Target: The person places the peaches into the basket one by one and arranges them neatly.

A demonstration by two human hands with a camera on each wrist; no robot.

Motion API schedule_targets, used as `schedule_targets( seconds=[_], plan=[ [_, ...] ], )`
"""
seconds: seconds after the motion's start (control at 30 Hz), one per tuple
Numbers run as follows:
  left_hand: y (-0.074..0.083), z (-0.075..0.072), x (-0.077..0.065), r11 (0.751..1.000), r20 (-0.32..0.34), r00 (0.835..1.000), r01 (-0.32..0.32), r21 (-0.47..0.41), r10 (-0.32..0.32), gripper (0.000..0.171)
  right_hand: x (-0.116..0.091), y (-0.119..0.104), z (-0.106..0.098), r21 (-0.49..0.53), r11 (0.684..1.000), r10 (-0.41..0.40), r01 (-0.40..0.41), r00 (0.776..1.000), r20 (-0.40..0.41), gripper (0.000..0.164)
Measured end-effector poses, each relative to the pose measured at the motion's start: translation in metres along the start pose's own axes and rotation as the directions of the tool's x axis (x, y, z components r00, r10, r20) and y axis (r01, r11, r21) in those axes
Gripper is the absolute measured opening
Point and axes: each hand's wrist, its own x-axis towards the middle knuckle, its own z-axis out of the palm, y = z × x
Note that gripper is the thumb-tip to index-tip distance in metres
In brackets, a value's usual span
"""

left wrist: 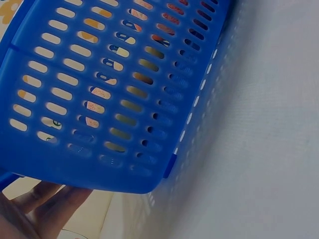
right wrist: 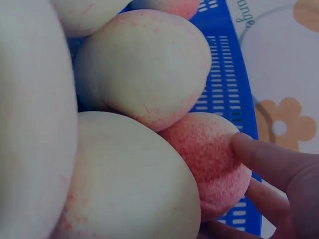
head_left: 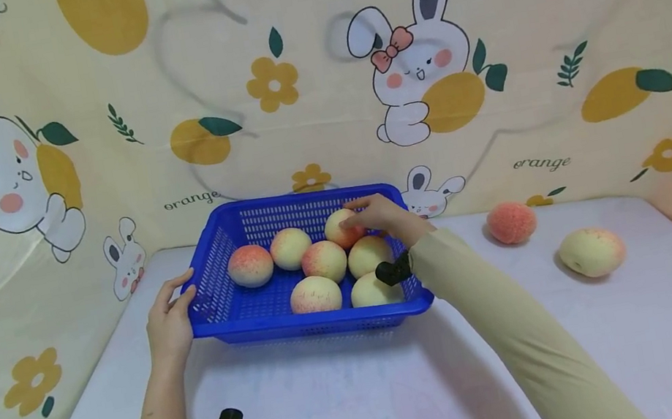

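A blue plastic basket (head_left: 247,313) with slotted walls holds several yellow and red peaches (head_left: 315,294). My left hand (head_left: 171,322) grips its left rim; in the left wrist view that hand's fingers (left wrist: 60,204) show at the rim beside the slotted wall (left wrist: 79,114). At the basket's back right corner, my right hand (head_left: 380,217) holds a yellow-red peach (head_left: 340,231). The right wrist view shows thumb and fingers around this peach's red side (right wrist: 214,164), with paler peaches (right wrist: 144,69) right against it. Part of the right hand's fingers is hidden behind the fruit.
To the right of the basket, a red peach (head_left: 512,223) and a pale yellow peach (head_left: 592,252) lie on the white table (head_left: 341,401). A cloth with rabbits and oranges (head_left: 311,139) hangs right behind the table.
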Motion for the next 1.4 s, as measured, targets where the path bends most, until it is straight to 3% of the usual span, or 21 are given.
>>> schedule_targets(
  seconds=[0.23,0.37,0.7,1.0,1.13,1.4],
  plan=[
    [0.002,0.002,-0.001,1.000,0.001,1.000,-0.005,0.001,0.005,0.040,0.002,-0.001,0.005,-0.130,0.991,-0.036,0.035,0.999,-0.007,0.059],
    [0.002,0.002,-0.001,1.000,0.006,1.000,-0.007,-0.004,0.007,0.041,0.002,0.000,0.004,-0.152,0.987,-0.045,0.048,0.999,0.024,0.059],
    [0.001,0.001,-0.002,1.000,0.004,1.000,-0.006,0.002,0.006,0.041,-0.009,0.003,-0.011,0.025,0.999,-0.044,0.042,0.995,0.084,0.061],
    [0.000,0.000,-0.002,1.000,-0.003,1.000,-0.007,0.003,0.007,0.040,-0.021,0.006,-0.023,0.243,0.965,-0.131,0.098,0.984,0.120,0.059],
    [0.000,0.000,-0.002,1.000,-0.007,1.000,-0.007,0.004,0.008,0.040,-0.024,0.011,-0.026,0.283,0.951,-0.154,0.121,0.983,0.099,0.057],
    [0.000,0.000,-0.003,1.000,-0.007,1.000,-0.004,-0.005,0.004,0.041,-0.031,0.013,-0.035,0.285,0.926,-0.246,0.249,0.968,-0.046,0.046]
  ],
)
